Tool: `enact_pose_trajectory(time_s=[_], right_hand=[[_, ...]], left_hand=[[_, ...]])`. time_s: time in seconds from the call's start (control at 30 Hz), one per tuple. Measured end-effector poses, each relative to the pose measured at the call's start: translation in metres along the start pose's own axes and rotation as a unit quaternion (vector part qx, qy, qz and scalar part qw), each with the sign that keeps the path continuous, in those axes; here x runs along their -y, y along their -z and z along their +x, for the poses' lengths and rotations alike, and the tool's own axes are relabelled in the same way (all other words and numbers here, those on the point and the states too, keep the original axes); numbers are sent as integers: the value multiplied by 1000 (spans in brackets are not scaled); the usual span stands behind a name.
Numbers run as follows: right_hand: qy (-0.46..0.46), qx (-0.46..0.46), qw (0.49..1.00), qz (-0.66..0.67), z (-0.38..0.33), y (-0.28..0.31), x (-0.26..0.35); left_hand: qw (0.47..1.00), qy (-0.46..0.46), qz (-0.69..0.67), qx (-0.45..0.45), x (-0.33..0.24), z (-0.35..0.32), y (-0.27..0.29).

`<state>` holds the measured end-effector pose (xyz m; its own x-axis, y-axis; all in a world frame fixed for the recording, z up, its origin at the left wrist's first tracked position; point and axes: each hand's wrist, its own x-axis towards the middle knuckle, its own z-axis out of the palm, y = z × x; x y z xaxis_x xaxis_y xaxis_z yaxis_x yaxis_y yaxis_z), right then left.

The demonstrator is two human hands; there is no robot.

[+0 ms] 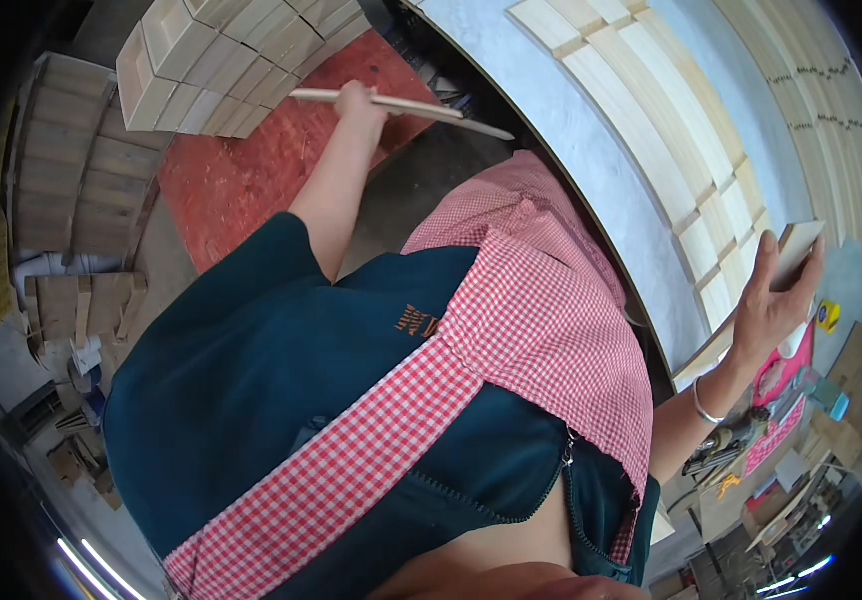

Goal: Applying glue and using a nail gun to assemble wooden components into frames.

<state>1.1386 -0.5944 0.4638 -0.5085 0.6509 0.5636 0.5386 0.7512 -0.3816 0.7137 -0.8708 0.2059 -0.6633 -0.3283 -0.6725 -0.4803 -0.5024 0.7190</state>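
Observation:
My left hand point(354, 103) is closed around thin pale wooden strips point(416, 107), which stretch rightward over a red board point(226, 190) toward the worktop's edge. On the other side, my right hand point(763, 308) grips a small flat wooden piece point(799, 240) between thumb and fingers. That hand is beside rows of pale wooden slats point(641, 95) laid on the light blue-white worktop point(601, 135). A bracelet circles my right wrist.
Light wooden boxes point(226, 65) are stacked at the upper left on the red board. More boards point(826, 110) with dark marks lie along the worktop's far right. A yellow tape measure point(828, 316) and scattered tools sit beyond my right hand. Wooden crates point(61, 160) stand at left.

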Motion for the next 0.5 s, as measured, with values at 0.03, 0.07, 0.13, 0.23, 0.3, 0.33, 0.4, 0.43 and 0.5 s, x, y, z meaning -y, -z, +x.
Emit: enact_pose_trajectory(time_s=[0.03,0.07,0.13,0.23,0.3,0.33,0.4,0.43,0.5], right_hand=[[-2,-1,1000,-5,2,-1,1],[-14,3,1000,-12,4,-4,4],[-51,8,998,-42,3,-1,9],[-56,-19,998,19,-2,6,5],[-39,21,997,60,16,4,11],[-26,27,985,170,27,2,10],[-40,42,977,204,22,25,-7],[-42,35,981,185,27,27,-10],[-88,-9,914,396,35,29,-15]], left_hand=[[1000,4,2,3,1,-2,-6],[1000,-21,12,10,4,7,-26],[997,-60,44,37,9,25,-69],[982,-68,121,126,10,65,-119],[977,-59,136,156,48,152,-133],[945,79,-25,317,23,244,-92],[917,97,86,377,90,166,-119],[955,98,150,236,96,148,-104],[865,228,108,433,98,131,-53]])
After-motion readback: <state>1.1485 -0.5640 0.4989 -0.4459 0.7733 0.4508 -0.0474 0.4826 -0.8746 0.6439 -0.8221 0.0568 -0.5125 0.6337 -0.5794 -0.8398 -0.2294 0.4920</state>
